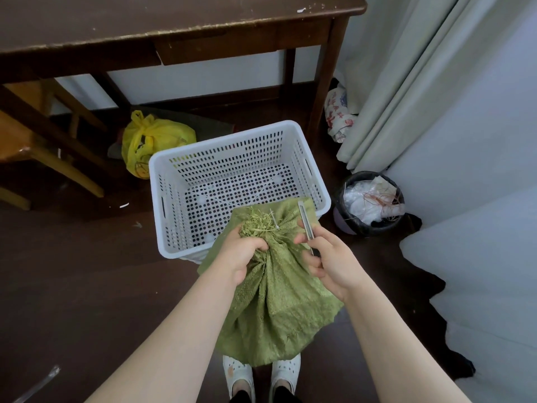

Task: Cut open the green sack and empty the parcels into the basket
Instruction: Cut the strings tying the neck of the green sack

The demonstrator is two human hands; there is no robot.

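green sack [279,303] neck in left hand [242,253], knife [306,225] beside

Place: a lived-in room of a home, seemingly a bedroom or study corner.
Landmark: dark wooden desk [180,21] with a drawer, against the wall.
Left of desk: wooden chair [43,135].
Under desk: knotted yellow plastic bag [151,141] on dark floor.
Right of desk: pale curtain [406,82]; below it, a lined waste bin [369,205] full of rubbish.
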